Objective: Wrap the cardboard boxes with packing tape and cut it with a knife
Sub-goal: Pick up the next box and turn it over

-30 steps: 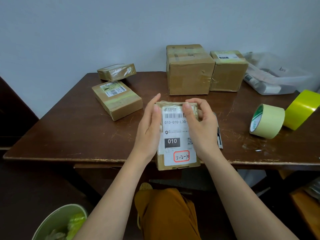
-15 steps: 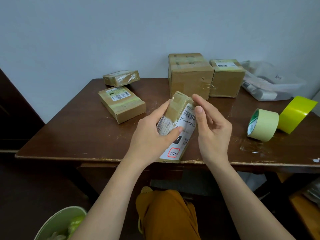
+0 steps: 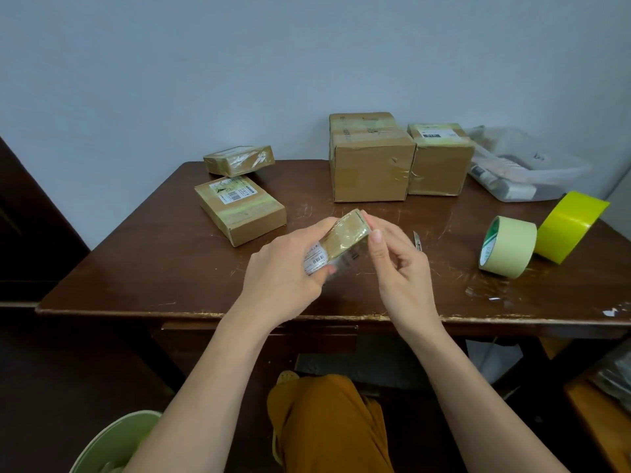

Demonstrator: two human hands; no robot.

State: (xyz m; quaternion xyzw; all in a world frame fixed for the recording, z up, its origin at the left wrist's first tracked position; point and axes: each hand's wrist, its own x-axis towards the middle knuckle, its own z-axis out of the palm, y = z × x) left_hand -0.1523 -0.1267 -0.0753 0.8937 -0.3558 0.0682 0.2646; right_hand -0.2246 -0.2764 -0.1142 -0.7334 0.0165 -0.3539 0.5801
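Two tape rolls [image 3: 507,246] near table's [image 3: 136,268] right edge; knife [image 3: 417,239] partly hidden behind right hand [image 3: 403,268]. Left hand [image 3: 283,271] grips small box [image 3: 341,238] above front edge; right fingers apparently pinch it.

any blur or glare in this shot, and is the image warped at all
Head view: the small box and the fingers of the left hand are smeared by motion blur; soft glare shows on the taped flat box and the table; wide-angle warp bends the table's edges.
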